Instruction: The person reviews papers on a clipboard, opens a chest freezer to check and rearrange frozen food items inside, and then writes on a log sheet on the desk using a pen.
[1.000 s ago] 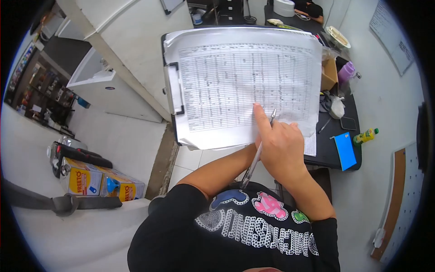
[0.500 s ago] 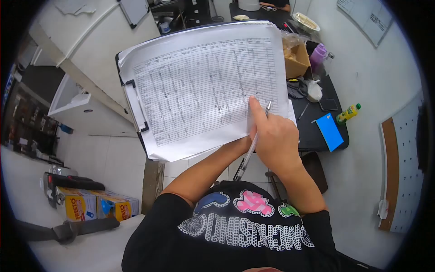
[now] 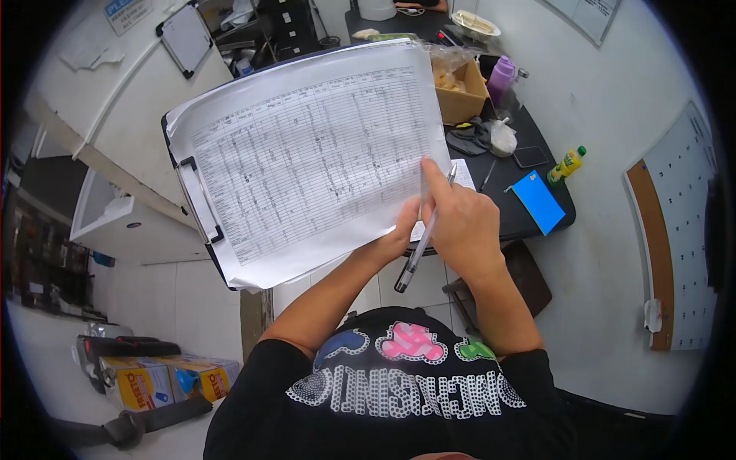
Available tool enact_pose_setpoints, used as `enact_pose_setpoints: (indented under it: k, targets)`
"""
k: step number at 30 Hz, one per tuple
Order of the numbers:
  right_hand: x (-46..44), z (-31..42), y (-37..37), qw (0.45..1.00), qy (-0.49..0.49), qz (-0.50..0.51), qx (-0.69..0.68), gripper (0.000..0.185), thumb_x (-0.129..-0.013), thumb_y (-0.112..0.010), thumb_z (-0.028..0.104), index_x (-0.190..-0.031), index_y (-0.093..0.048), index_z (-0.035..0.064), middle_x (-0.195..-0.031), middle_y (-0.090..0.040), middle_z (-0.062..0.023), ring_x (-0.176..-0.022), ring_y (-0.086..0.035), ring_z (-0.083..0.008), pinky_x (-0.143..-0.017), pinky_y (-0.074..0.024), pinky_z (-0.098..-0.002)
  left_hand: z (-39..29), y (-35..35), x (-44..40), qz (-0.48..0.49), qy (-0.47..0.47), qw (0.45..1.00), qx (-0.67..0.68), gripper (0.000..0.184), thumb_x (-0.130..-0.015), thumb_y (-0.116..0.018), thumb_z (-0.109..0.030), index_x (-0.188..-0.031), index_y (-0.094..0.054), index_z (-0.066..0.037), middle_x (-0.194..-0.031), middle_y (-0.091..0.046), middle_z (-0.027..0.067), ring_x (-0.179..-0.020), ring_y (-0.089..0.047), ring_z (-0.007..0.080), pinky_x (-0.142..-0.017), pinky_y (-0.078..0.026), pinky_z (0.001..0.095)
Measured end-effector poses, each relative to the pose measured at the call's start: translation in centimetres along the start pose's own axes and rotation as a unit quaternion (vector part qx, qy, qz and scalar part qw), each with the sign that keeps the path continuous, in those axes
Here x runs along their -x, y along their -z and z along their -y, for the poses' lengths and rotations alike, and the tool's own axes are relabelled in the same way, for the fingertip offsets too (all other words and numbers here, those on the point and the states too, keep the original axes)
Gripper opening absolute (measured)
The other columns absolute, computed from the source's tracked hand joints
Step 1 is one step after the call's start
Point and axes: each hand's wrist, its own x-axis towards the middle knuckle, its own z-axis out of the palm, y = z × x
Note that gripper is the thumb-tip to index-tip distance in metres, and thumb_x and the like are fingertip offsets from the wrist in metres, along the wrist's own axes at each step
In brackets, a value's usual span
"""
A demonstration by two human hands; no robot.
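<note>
A clipboard (image 3: 201, 201) carries a stack of paper sheets (image 3: 307, 153), the top one printed with a table and filled with handwriting. It is held up in front of me, its clip at the left. My left hand (image 3: 399, 234) grips the lower right edge, with most of its fingers hidden beneath the board. Across my right hand (image 3: 466, 226) lies a clear pen (image 3: 418, 257), tip upward and dark end down, held in the closed fingers. The stretched index finger of that hand touches the right edge of the sheets.
Beyond the clipboard, a black table (image 3: 502, 184) bears a cardboard box (image 3: 464, 96), purple bottle (image 3: 501, 75), phone (image 3: 530, 157), blue booklet (image 3: 539, 202) and yellow bottle (image 3: 567, 165). A brown chair (image 3: 525, 284) stands below it. Cartons (image 3: 165, 382) sit at lower left.
The clipboard has shifted left in view, and my right index finger now lies at the sheets' edge instead of on the table rows. More of my left hand shows.
</note>
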Motion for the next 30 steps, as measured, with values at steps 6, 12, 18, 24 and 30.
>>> enact_pose_setpoints:
  k: [6, 12, 18, 24, 30]
  targets:
    - [0.2, 0.0, -0.1, 1.000, -0.016, -0.007, -0.002, 0.045, -0.074, -0.061, 0.008, -0.119, -0.054, 0.0052, -0.063, -0.058, -0.0111, -0.056, -0.058, -0.0271, -0.053, -0.0452, -0.0380, -1.7, -0.3, 0.2, -0.043, -0.004, 0.998, -0.040, 0.036, -0.092, -0.051, -0.016, -0.123, -0.049, 0.001, -0.122, -0.053, 0.0157, -0.112, -0.052, 0.0259, -0.097, -0.039, 0.0330]
    - [0.4, -0.2, -0.1, 0.999, -0.036, -0.001, -0.015, 0.044, -0.074, -0.061, 0.010, -0.118, -0.055, 0.0068, -0.065, -0.058, -0.0104, -0.059, -0.058, -0.0279, -0.055, -0.0450, -0.0387, -2.6, -0.1, 0.3, -0.039, 0.009, 0.999, -0.003, 0.035, -0.093, -0.050, -0.019, -0.121, -0.050, 0.001, -0.119, -0.055, 0.0153, -0.109, -0.053, 0.0248, -0.096, -0.038, 0.0324]
    - [2.2, -2.3, 0.5, 0.972, -0.106, -0.162, -0.136, 0.036, -0.079, -0.063, 0.010, -0.114, -0.057, 0.0035, -0.066, -0.057, -0.0093, -0.059, -0.057, -0.0211, -0.057, -0.0457, -0.0345, -2.9, 1.0, 0.8, 0.096, 0.067, 0.985, 0.127, 0.032, -0.095, -0.044, -0.023, -0.113, -0.055, 0.002, -0.105, -0.062, 0.0125, -0.099, -0.056, 0.0218, -0.093, -0.040, 0.0307]
    - [6.0, -4.5, -1.7, 0.745, -0.322, 0.014, -0.584, 0.041, -0.090, -0.054, 0.019, -0.123, -0.047, -0.0044, -0.084, -0.060, -0.0073, -0.073, -0.062, -0.0163, -0.060, -0.0500, -0.0251, -1.1, -0.1, 1.0, 0.100, 0.099, 0.978, 0.156, 0.031, -0.095, -0.043, -0.023, -0.108, -0.056, 0.002, -0.095, -0.063, 0.0089, -0.080, -0.058, 0.0178, -0.076, -0.047, 0.0287]
    - [8.2, -5.5, -5.0, 0.623, -0.370, 0.004, -0.689, 0.045, -0.093, -0.047, 0.020, -0.129, -0.036, -0.0053, -0.099, -0.062, -0.0152, -0.077, -0.065, -0.0174, -0.061, -0.0530, -0.0243, 0.9, -2.8, 0.5, 0.038, 0.197, 0.956, 0.212, 0.028, -0.094, -0.047, -0.023, -0.106, -0.055, 0.001, -0.085, -0.060, 0.0086, -0.058, -0.054, 0.0134, -0.051, -0.047, 0.0252]
